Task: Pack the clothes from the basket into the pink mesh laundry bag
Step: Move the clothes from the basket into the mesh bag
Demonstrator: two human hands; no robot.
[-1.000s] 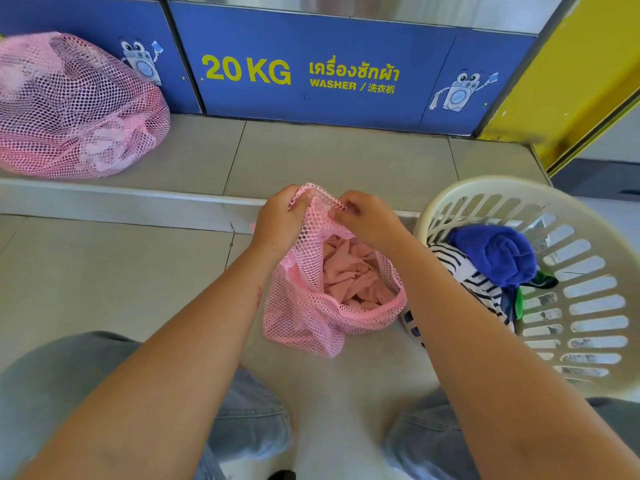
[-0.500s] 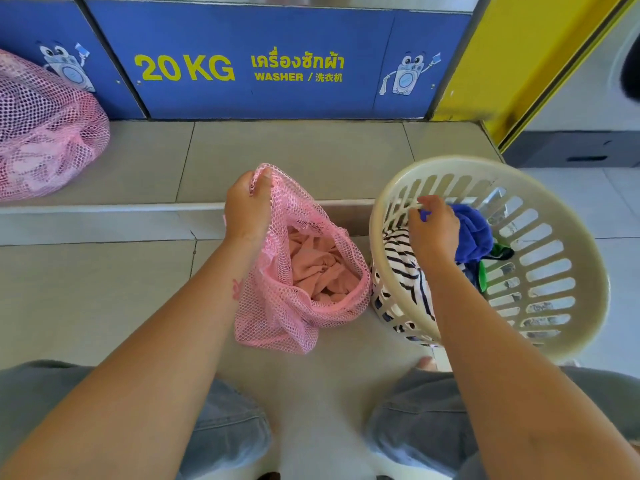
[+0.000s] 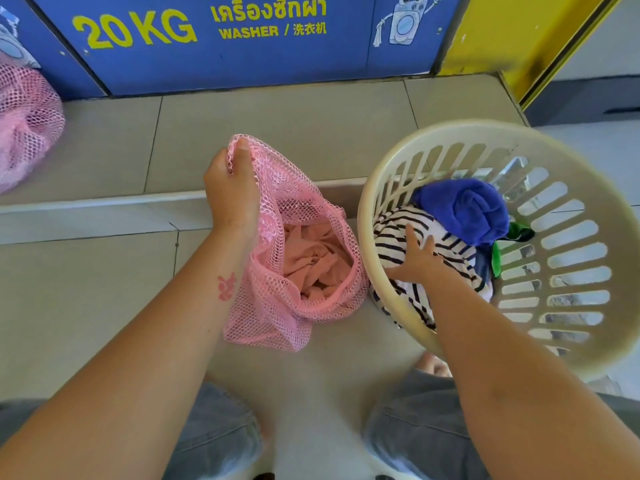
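Note:
The pink mesh laundry bag [image 3: 277, 299] stands open on the tiled floor with a peach garment [image 3: 313, 259] inside. My left hand [image 3: 232, 192] grips the bag's upper rim and holds the mouth up. To its right a cream slatted basket [image 3: 561, 258] leans toward me. It holds a black-and-white striped garment [image 3: 391, 237], a rolled blue cloth [image 3: 464, 206] and some green fabric [image 3: 497, 254]. My right hand [image 3: 417, 259] is inside the basket, fingers spread and pressed on the striped garment; no closed grasp shows.
A second filled pink mesh bag [image 3: 24, 123] lies on the raised tiled step [image 3: 277, 133] at far left. Blue washer panels [image 3: 221, 39] and a yellow panel [image 3: 512, 32] stand behind. My knees in grey jeans [image 3: 415, 424] are at the bottom.
My right hand let go of the bag's rim, crossed into the basket, passed the blue cloth and came down onto the striped garment. The left hand kept holding the bag.

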